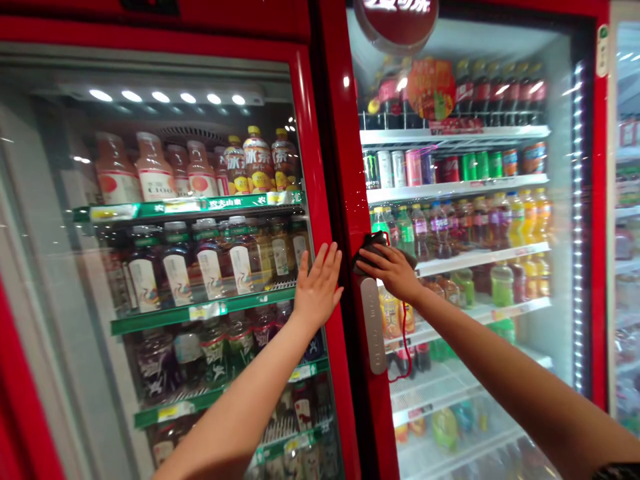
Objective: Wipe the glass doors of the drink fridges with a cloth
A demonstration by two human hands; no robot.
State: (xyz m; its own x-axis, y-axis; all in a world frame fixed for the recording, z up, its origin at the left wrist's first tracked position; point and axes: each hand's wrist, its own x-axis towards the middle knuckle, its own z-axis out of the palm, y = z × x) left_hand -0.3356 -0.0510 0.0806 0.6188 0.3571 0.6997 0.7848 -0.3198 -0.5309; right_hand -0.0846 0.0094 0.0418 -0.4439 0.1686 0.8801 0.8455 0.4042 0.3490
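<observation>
My left hand [319, 285] lies flat, fingers stretched out, against the red door frame [306, 133] and glass edge of the left drinks fridge. With my right hand [393, 272] I press a dark, soft cloth-like thing [376, 239] against the red frame of the right fridge door, just above its grey handle [374, 327]. My fingers lie over this dark bundle and cover part of it; its exact kind is unclear. From beside it a thin red cord [411, 340] hangs down in a loop in front of the glass.
Behind the left glass stand bottles [155, 167] on shelves with green price strips [215, 307]. The right fridge holds cans [470, 167] and several rows of bottles [480, 220] on white shelves [475, 190]. A dark gap [345, 200] separates the two fridges. Another lit fridge [627, 200] is at the far right.
</observation>
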